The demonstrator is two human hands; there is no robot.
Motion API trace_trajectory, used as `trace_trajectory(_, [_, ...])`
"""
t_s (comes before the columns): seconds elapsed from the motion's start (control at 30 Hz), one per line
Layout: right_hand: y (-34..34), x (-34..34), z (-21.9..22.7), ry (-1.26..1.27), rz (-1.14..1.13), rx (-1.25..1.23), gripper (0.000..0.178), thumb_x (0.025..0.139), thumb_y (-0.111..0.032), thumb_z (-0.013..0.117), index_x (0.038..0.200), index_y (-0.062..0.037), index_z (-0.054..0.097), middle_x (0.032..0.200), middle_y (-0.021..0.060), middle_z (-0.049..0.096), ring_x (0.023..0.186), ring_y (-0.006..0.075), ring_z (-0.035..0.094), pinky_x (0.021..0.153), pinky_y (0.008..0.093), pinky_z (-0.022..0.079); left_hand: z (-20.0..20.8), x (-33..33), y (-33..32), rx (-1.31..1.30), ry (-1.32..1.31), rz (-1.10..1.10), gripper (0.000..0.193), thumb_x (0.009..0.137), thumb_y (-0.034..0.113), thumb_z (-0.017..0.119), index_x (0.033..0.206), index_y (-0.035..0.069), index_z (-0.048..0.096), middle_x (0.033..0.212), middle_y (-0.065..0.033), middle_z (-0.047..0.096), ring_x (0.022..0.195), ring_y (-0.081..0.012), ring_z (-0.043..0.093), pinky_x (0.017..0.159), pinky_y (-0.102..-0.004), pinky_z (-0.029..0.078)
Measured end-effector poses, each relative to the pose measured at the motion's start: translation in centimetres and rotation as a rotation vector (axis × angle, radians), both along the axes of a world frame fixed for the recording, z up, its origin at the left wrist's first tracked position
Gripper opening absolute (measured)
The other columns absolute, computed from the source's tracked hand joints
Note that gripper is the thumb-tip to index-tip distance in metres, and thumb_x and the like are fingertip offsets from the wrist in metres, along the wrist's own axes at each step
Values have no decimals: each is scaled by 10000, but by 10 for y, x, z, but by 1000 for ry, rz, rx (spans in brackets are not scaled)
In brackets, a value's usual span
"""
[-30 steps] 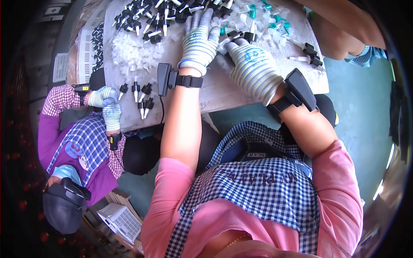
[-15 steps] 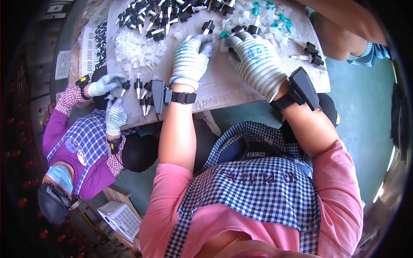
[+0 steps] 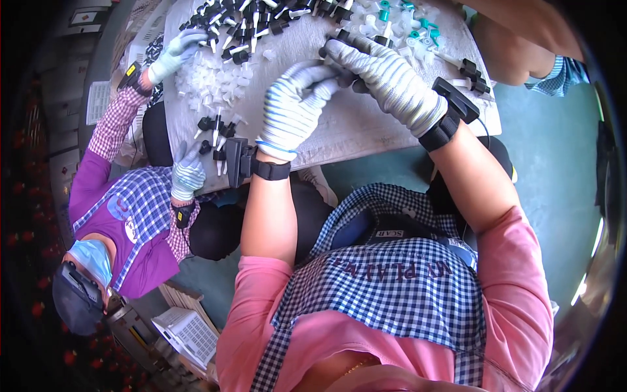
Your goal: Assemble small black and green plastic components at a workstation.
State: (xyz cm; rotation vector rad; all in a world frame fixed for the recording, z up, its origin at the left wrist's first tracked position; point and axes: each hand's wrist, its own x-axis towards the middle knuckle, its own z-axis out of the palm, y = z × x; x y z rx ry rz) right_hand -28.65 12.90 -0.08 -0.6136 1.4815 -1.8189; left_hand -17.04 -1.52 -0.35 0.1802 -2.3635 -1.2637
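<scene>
The left hand (image 3: 294, 108) and right hand (image 3: 395, 85) curl together over the worktop (image 3: 346, 127); I can't tell what they grip because the fingers hide it. Black caps with white tubes (image 3: 247, 27) lie piled at 10 o'clock from the hands. The caps look light, hard and maybe slippery. Pinch the fat black part; the thin tube might bend.

Dark capitals (image 3: 398, 264) cross the checked apron (image 3: 392, 297); just beyond it, dark material (image 3: 366, 230) bears a lettered label (image 3: 390, 233); to its left, a co-worker (image 3: 151, 196) wears a lettered badge (image 3: 131, 228).
</scene>
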Motion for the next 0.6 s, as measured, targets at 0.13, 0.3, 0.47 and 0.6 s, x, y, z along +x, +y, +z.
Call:
trace_trajectory(0.13, [1,2,2,-34,-62,-162,404,955,-393,640,1187,-62,623,924,14,681,744,60,606,646,204,492,0,6,5,232,-21,10,181,882,87,711,1052,28,689,993,-56,689,885,-151,658,789,-281,530])
trace_trajectory(0.3, [6,7,9,236,-36,27,417,976,-377,613,1210,-33,624,944,16,695,761,46,597,662,198,485,-1,7,-8,759,199,23,230,850,8,715,1060,79,652,1007,-42,681,917,-151,661,834,-299,557])
trace_trajectory(0.47, [-4,14,-15,429,80,-45,395,928,-385,674,1132,-47,675,905,77,719,816,155,645,736,335,509,-4,11,-17,926,241,24,200,859,7,717,1033,88,661,1013,-45,680,966,-179,667,886,-331,557])
trace_trajectory(0.6, [-4,15,-21,582,116,104,375,906,-396,683,1068,-57,687,861,127,708,797,230,673,734,360,515,-12,10,-24,1026,283,-68,192,840,-1,731,1001,87,675,1008,-48,683,960,-184,669,885,-326,551])
